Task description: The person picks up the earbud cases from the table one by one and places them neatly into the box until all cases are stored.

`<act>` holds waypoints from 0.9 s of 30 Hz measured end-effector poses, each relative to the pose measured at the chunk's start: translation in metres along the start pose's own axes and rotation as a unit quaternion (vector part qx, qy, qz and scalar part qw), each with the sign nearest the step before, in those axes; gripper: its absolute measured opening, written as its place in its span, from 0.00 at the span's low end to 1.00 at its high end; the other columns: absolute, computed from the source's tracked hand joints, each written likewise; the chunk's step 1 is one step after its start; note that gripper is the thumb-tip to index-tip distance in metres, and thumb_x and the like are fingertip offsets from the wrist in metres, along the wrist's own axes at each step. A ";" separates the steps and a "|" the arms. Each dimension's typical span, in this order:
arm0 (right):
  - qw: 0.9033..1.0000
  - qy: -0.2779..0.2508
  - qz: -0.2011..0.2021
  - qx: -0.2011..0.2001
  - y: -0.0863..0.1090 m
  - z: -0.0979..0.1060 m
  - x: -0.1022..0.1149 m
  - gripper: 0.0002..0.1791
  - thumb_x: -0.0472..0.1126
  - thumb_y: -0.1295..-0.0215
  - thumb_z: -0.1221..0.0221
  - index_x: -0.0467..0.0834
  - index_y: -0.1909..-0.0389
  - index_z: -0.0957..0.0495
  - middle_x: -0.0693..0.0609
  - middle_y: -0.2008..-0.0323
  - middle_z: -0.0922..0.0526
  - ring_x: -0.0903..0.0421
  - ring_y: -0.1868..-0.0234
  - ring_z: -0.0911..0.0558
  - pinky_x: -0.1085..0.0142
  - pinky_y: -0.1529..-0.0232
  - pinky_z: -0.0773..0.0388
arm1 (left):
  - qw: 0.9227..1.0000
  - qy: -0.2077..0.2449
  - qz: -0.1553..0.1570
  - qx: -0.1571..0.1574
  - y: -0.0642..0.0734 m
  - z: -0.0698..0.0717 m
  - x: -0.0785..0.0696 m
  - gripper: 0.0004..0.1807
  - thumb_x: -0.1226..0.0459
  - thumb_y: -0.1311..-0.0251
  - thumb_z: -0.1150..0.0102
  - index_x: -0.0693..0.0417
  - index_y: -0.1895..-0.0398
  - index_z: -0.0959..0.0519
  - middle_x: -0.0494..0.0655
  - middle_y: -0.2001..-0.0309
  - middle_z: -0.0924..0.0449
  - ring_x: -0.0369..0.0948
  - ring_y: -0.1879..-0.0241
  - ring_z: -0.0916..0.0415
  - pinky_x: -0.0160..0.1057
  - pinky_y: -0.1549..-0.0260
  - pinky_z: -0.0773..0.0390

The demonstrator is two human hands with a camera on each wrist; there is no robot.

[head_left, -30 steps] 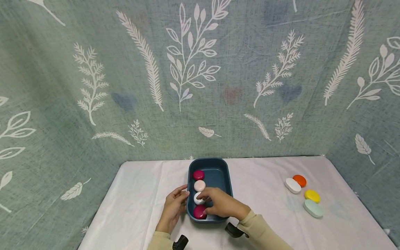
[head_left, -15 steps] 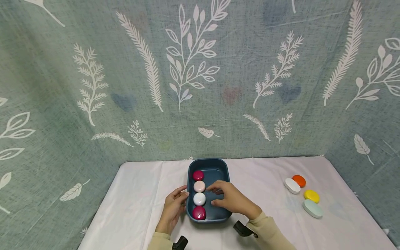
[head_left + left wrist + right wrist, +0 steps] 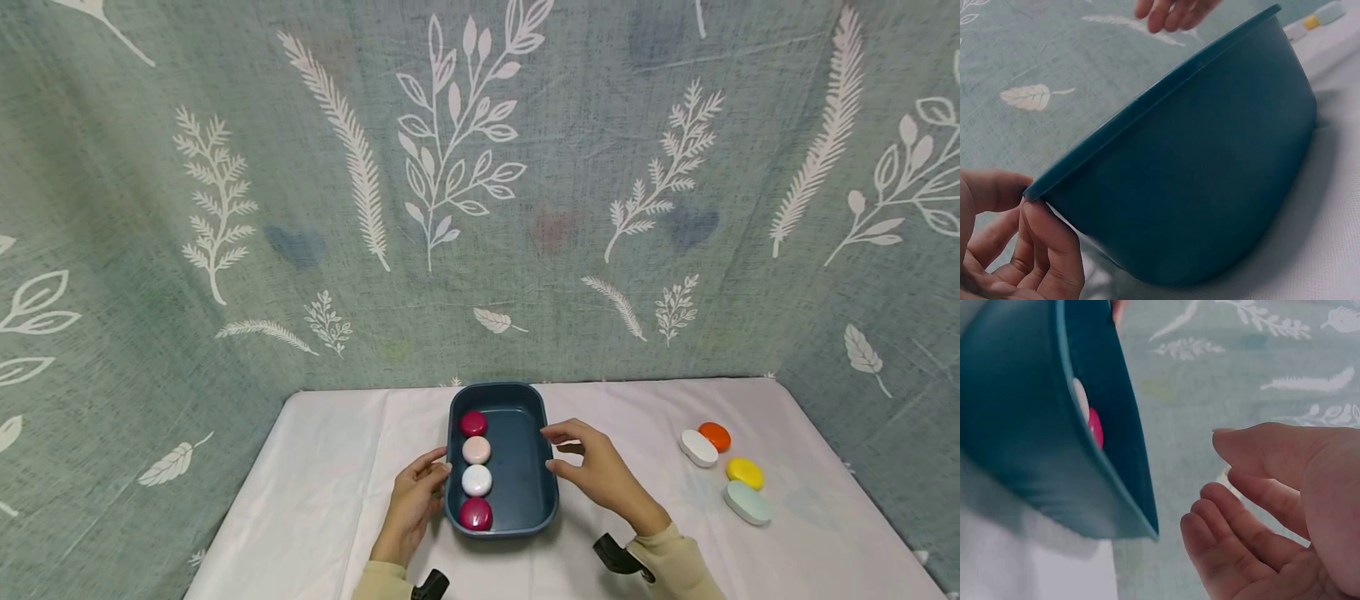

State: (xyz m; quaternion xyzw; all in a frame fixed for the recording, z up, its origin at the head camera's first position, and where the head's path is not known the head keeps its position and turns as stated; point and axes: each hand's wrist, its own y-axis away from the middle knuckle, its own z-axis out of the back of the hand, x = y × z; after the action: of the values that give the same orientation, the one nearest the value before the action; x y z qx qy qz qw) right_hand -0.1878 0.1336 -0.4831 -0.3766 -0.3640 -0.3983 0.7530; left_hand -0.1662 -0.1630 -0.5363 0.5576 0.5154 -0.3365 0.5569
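Bench (image 3: 330,467): pale cloth on top, lightly creased. A dragging sleeve could ruck it and shift whatever lies there. Four loose pieces sit at the right: orange disc (image 3: 715,436) and white oval (image 3: 699,448) on the far side, yellow disc (image 3: 745,472) and mint oval (image 3: 748,503) nearer. Each pair looks to be touching, so a reach for one may nudge its neighbour; glossy faces might also slip from a light pinch

Blue tray (image 3: 521,475): mid-bench, flat on the cloth, long side running near to far. Four pieces line its left wall: far red disc (image 3: 473,423), pink disc (image 3: 476,450), white disc (image 3: 477,480), near red disc (image 3: 476,514). Main worry, as I judge it: lifting by the left rim alone would tilt the tray and send the row sliding right. A bump on the right wall could upset the line too

Right grip (image 3: 600,471): by the tray's right wall, thumb and fingers well apart, holding nothing. The right wrist view shows a gap to the tray. So close to the rim, a careless swing might clip it

Left grip (image 3: 411,504): at the tray's left side, thumb and fingers clamped on the rim. The left wrist view shows only the edge caught, so a hard shove could probably twist the tray out of that pinch
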 end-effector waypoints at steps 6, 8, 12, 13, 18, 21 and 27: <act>0.999 0.002 -0.009 -0.038 0.011 0.009 -0.008 0.23 0.23 0.37 0.31 0.35 0.41 0.18 0.41 0.46 0.17 0.39 0.46 0.17 0.48 0.41 0.18 | 1.000 0.001 0.000 -0.002 0.001 0.000 0.000 0.24 0.69 0.29 0.38 0.67 0.33 0.24 0.41 0.63 0.22 0.35 0.70 0.27 0.30 0.73 0.23; 0.999 0.002 -0.018 -0.050 0.014 0.011 -0.010 0.22 0.24 0.38 0.30 0.36 0.42 0.18 0.43 0.46 0.16 0.41 0.46 0.16 0.48 0.41 0.18 | 1.000 0.001 0.001 -0.001 0.001 0.000 0.000 0.23 0.69 0.29 0.37 0.67 0.33 0.24 0.41 0.63 0.22 0.35 0.69 0.27 0.30 0.73 0.23; 0.997 0.011 -0.037 -0.069 0.021 0.017 -0.015 0.22 0.26 0.38 0.29 0.39 0.43 0.17 0.47 0.47 0.16 0.42 0.46 0.16 0.51 0.42 0.17 | 1.000 0.001 0.002 -0.001 0.001 0.000 0.000 0.24 0.68 0.29 0.38 0.67 0.32 0.24 0.41 0.63 0.23 0.35 0.69 0.27 0.31 0.73 0.22; 0.996 0.015 -0.041 -0.073 0.023 0.019 -0.017 0.22 0.26 0.38 0.29 0.40 0.43 0.17 0.47 0.47 0.16 0.41 0.46 0.16 0.51 0.42 0.17 | 1.000 0.001 0.002 -0.001 0.000 0.000 0.000 0.24 0.68 0.29 0.38 0.67 0.32 0.24 0.41 0.63 0.23 0.35 0.69 0.27 0.31 0.73 0.22; 0.994 0.038 -0.058 -0.088 0.032 0.027 -0.027 0.22 0.25 0.38 0.30 0.38 0.42 0.18 0.42 0.46 0.16 0.37 0.45 0.17 0.54 0.43 0.16 | 1.000 0.001 0.004 -0.003 -0.001 0.000 -0.001 0.24 0.69 0.29 0.38 0.66 0.32 0.24 0.41 0.63 0.23 0.35 0.70 0.28 0.30 0.74 0.22; 0.991 0.056 -0.067 -0.100 0.038 0.032 -0.034 0.23 0.24 0.39 0.30 0.36 0.43 0.18 0.39 0.46 0.16 0.36 0.46 0.17 0.56 0.44 0.15 | 1.000 0.000 0.005 -0.003 -0.001 0.000 -0.001 0.24 0.69 0.29 0.38 0.66 0.32 0.24 0.40 0.64 0.23 0.35 0.70 0.28 0.30 0.74 0.23; 0.987 0.076 -0.070 -0.127 0.048 0.044 -0.042 0.23 0.23 0.41 0.29 0.33 0.43 0.19 0.38 0.46 0.15 0.35 0.47 0.17 0.55 0.46 0.15 | 1.000 0.002 0.004 0.000 -0.001 0.001 0.000 0.24 0.68 0.28 0.38 0.66 0.32 0.24 0.40 0.63 0.23 0.35 0.70 0.27 0.31 0.73 0.22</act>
State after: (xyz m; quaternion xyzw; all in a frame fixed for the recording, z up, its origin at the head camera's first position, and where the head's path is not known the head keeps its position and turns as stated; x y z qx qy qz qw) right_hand -0.1740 0.2044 -0.5124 -0.4116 -0.2780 -0.5206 0.6945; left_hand -0.1669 -0.1638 -0.5369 0.5605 0.5139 -0.3333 0.5573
